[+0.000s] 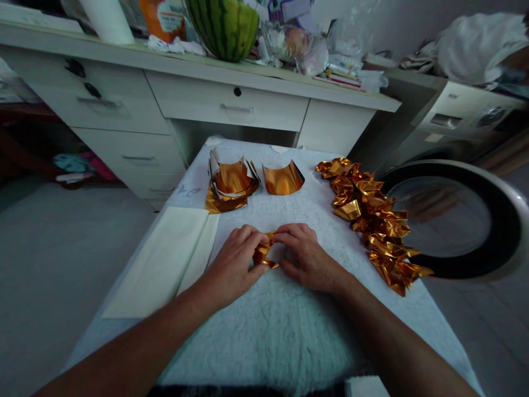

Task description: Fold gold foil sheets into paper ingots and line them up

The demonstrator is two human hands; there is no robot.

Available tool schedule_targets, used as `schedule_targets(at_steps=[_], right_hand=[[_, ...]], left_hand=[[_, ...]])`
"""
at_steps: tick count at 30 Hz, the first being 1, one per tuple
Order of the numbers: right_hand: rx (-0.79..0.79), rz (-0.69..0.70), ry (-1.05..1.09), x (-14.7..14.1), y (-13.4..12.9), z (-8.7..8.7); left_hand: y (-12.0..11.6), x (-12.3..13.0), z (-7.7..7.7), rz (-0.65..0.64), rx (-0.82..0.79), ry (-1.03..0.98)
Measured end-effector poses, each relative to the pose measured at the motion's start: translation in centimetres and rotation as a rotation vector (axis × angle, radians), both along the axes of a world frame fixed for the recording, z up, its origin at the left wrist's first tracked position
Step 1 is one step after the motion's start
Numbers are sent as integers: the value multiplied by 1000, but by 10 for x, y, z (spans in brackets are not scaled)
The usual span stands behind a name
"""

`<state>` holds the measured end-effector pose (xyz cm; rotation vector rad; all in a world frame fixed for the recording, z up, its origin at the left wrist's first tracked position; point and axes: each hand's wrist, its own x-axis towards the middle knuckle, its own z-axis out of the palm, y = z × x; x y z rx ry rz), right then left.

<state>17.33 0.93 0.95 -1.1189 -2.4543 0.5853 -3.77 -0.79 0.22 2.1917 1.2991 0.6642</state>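
A small piece of shiny gold foil paper (261, 253) is between my two hands at the middle of the cloth-covered table. My left hand (239, 256) is closed on its left side, thumb below and fingers above. My right hand (306, 256) pinches the upper right part with its fingertips. The foil paper looks partly folded or rolled, and the fingers hide some of it. Beyond my hands lie a curled stack of gold foil sheets (231, 179) and a single curved sheet (283, 179). Many crumpled, folded gold foil pieces (372, 220) form a long heap on the right.
White paper sheets (159, 253) lie along the table's left side. Behind stands a white drawer desk (198, 99) bearing a cut watermelon (225, 25) and plastic bags. A washing machine's round door (454, 218) hangs open close to the table's right edge.
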Motion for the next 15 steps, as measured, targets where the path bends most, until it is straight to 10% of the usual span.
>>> schedule_targets(at_steps=[15], right_hand=[[-9,-228,165,-8,17,-12]], left_hand=[[0,-8,2,-24,9,107]])
